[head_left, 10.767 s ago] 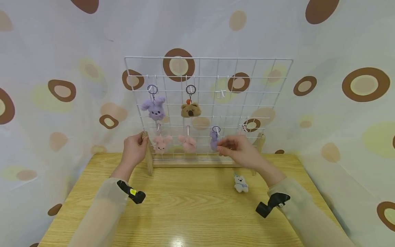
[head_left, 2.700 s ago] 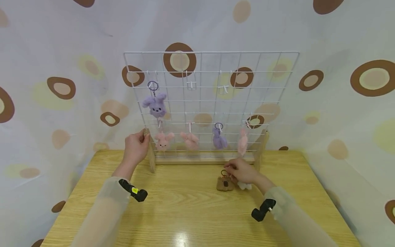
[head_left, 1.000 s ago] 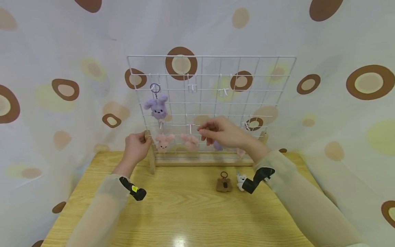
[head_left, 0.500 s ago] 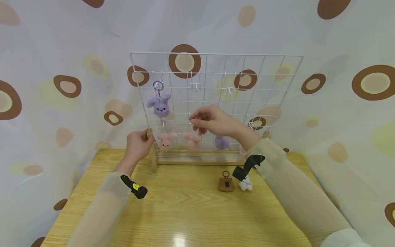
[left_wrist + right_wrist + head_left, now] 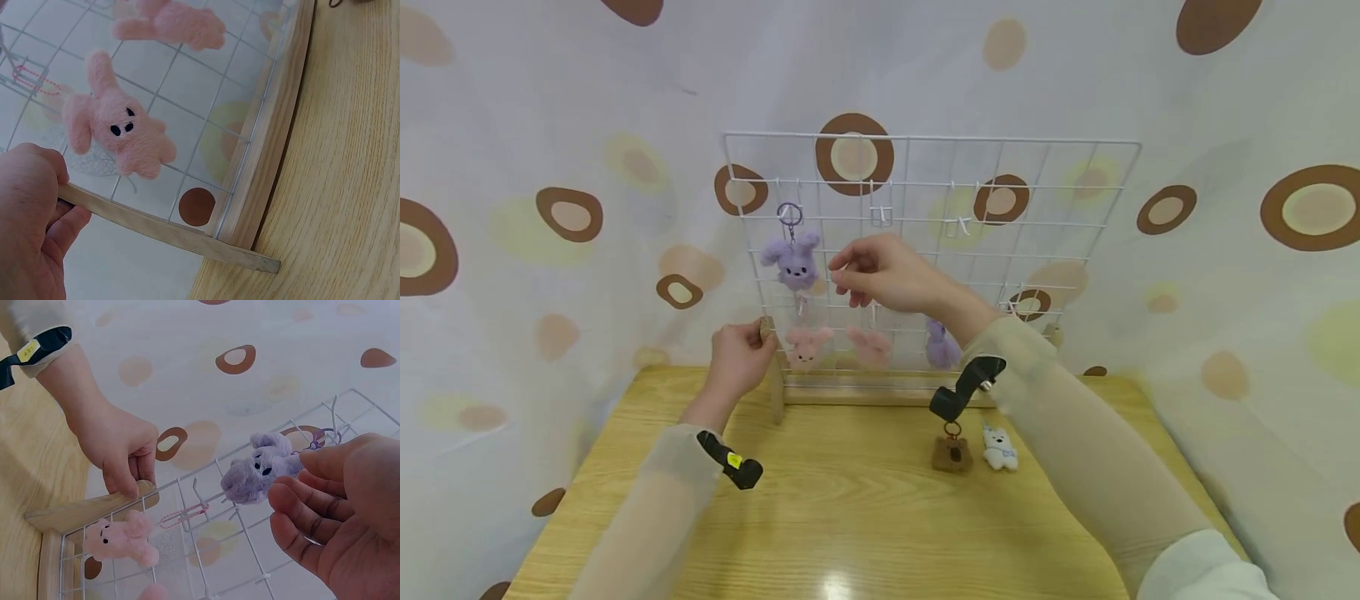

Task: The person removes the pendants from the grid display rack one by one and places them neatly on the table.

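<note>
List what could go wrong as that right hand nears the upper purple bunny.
The upper purple bunny hangs on the wire grid; a tug might tip the grid if the left hand loosens on the wooden upright.

The right hand's wrist overlaps the lower purple plush, so might knock it.

In the head view, count two hands, two wrist cameras, two purple toys, two pink toys plainly visible, one brown toy, one white toy, one rack and one table.
</note>
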Demonstrator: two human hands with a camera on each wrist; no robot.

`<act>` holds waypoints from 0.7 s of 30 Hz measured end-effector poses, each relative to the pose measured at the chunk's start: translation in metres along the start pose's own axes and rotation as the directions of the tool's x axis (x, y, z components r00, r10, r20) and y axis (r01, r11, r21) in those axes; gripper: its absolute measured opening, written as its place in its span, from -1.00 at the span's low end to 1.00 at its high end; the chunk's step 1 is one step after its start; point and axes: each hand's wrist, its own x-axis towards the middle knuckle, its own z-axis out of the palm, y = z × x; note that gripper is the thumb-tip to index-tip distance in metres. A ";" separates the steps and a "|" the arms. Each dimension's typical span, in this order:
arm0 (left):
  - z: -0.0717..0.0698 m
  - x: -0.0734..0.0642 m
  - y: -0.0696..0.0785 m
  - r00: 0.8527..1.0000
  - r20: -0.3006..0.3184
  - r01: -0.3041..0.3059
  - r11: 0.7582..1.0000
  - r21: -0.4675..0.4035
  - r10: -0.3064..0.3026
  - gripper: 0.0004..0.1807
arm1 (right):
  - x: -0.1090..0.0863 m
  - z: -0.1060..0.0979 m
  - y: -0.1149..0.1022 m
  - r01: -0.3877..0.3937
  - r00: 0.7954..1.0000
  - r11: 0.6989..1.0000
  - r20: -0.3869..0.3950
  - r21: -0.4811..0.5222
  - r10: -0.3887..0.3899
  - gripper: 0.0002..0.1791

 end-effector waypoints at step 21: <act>0.002 0.003 -0.003 0.995 -0.025 -0.091 0.994 0.065 0.092 -0.78 | 0.037 0.017 -0.032 -0.034 0.991 0.997 -0.129 -0.067 0.025 -0.62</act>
